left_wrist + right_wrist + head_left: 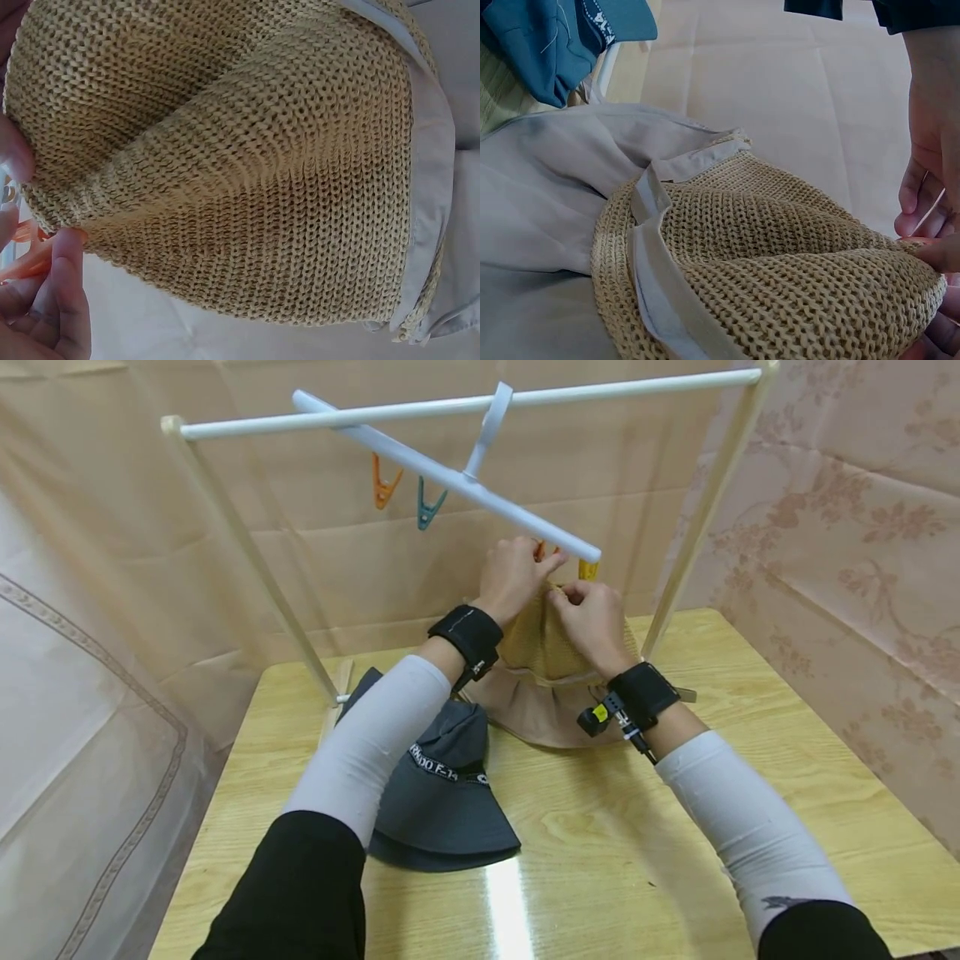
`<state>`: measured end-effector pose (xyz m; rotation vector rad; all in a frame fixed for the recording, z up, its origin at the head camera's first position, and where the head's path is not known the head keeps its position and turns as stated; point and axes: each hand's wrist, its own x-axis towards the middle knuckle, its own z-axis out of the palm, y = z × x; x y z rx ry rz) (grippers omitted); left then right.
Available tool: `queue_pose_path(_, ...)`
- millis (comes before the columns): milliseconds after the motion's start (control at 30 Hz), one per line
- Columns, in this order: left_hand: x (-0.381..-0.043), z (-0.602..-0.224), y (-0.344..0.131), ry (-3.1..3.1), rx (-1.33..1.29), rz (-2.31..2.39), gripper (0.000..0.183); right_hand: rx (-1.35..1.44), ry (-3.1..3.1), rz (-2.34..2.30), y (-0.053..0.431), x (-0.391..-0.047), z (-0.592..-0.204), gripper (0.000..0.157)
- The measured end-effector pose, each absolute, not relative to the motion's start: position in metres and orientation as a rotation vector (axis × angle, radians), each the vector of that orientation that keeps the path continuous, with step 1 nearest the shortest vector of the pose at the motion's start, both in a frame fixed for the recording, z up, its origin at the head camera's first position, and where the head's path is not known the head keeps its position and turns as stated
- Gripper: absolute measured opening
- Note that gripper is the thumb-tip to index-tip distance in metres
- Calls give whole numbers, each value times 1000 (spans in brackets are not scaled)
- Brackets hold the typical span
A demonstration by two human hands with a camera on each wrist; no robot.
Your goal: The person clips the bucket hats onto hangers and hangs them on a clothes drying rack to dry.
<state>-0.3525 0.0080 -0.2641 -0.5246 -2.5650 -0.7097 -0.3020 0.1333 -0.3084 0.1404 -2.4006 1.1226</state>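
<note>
A straw-coloured knitted hat (pixel 543 647) with a pale cloth brim hangs below the right end of a white clothes hanger (pixel 420 458). My left hand (pixel 517 575) pinches an orange clip (pixel 34 259) at the peak of the knitted crown, as the left wrist view shows. Beside it, my right hand (pixel 596 617) pinches the top of the crown between thumb and fingers. Folds run down the crown (pixel 795 247) from the gripped peak. At the hanger's end, just above my right hand, is a yellow clip (pixel 588 569).
The hanger hooks over a white rod (pixel 637 389) on a stand. An orange clip (pixel 384 485) and a teal clip (pixel 429 508) dangle from the hanger's left part. A dark grey bucket hat (pixel 450 814) lies on the wooden table (pixel 600 843) by my left forearm.
</note>
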Motion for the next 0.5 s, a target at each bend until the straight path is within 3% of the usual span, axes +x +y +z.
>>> queue_pose_path(500, -347, -270, 0, -2572, -499, -733, 45, 194, -2177, 1077, 130, -295, -319, 23)
